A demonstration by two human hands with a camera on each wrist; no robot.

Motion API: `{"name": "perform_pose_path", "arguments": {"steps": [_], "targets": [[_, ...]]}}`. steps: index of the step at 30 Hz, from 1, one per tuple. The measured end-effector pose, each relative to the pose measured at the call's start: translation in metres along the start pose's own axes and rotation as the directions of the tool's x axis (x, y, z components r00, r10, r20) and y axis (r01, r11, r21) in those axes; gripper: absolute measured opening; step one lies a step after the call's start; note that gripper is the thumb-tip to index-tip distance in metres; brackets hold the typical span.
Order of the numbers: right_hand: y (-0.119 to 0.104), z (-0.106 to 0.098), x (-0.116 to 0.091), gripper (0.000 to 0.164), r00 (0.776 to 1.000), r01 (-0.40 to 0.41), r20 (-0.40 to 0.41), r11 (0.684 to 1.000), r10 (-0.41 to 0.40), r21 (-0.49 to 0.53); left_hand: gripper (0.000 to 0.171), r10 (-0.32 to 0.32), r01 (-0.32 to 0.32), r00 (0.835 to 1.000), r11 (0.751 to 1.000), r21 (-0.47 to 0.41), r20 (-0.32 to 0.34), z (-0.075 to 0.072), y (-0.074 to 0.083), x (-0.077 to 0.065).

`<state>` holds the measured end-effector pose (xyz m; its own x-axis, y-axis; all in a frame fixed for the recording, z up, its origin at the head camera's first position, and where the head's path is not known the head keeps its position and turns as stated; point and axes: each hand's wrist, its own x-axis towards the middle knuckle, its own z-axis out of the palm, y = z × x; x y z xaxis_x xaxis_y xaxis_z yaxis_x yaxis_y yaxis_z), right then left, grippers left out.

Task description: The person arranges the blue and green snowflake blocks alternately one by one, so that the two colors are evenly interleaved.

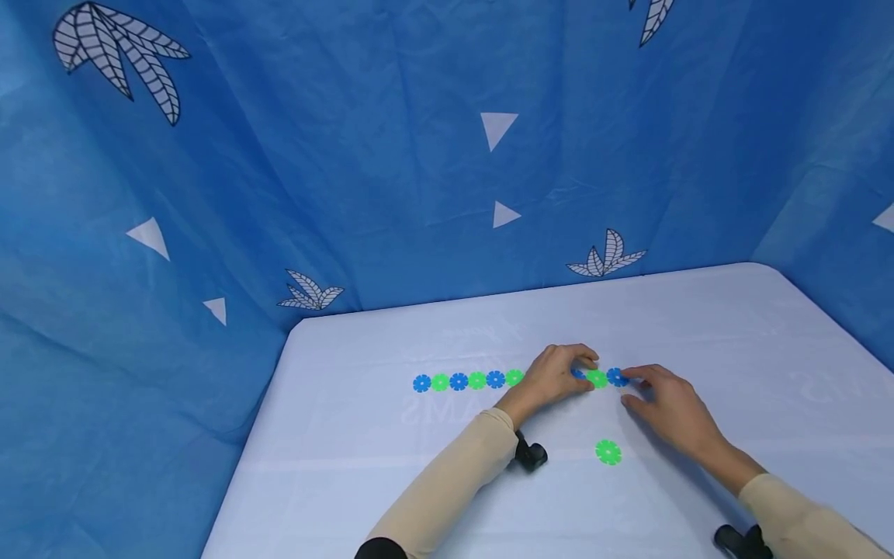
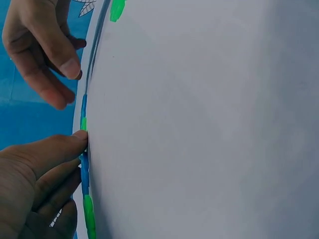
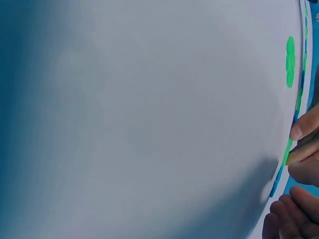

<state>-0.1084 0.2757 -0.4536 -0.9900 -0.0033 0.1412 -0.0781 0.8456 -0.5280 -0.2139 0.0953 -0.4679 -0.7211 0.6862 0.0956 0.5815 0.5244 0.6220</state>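
A straight row of small flat notched discs, alternating blue and green, lies on the table. My left hand reaches over the row and covers part of it. Its thumb and index finger pinch a green disc near the right end by its edges. The last disc, a blue one, sits right beside that green one. At its outer side is my right hand, fingers loosely bent and thumb apart, fingertips close to the blue disc's edge. In the left wrist view the right hand hangs past the row's end, holding nothing.
A single green disc lies apart, in front of the row. The white table is bounded behind by a blue patterned cloth. Black wrist-worn devices sit under both forearms.
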Motion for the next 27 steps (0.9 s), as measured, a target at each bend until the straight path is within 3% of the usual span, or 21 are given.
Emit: {"name": "perform_pose_path", "arguments": {"steps": [8, 16, 21, 27], "targets": [[-0.003, 0.000, -0.018, 0.034, 0.999, 0.004, 0.039, 0.999, -0.006, 0.042, 0.044, -0.005, 0.005, 1.000, 1.000, -0.006, 0.004, 0.002, 0.000, 0.000], [-0.012, 0.003, -0.045, 0.033, 0.994, 0.058, 0.087, 0.994, -0.066, 0.097, 0.044, -0.011, 0.010, 1.000, 1.000, -0.007, -0.004, 0.003, 0.000, -0.001], [-0.017, 0.008, -0.059, 0.038, 0.988, 0.134, 0.073, 0.989, -0.138, 0.060, 0.043, -0.011, 0.011, 1.000, 1.000, 0.002, -0.005, 0.003, 0.001, -0.001], [-0.024, 0.012, -0.066, 0.040, 0.987, 0.138, 0.079, 0.990, -0.138, 0.003, 0.044, -0.014, 0.014, 1.000, 1.000, 0.021, 0.002, 0.000, 0.004, -0.001]]}}
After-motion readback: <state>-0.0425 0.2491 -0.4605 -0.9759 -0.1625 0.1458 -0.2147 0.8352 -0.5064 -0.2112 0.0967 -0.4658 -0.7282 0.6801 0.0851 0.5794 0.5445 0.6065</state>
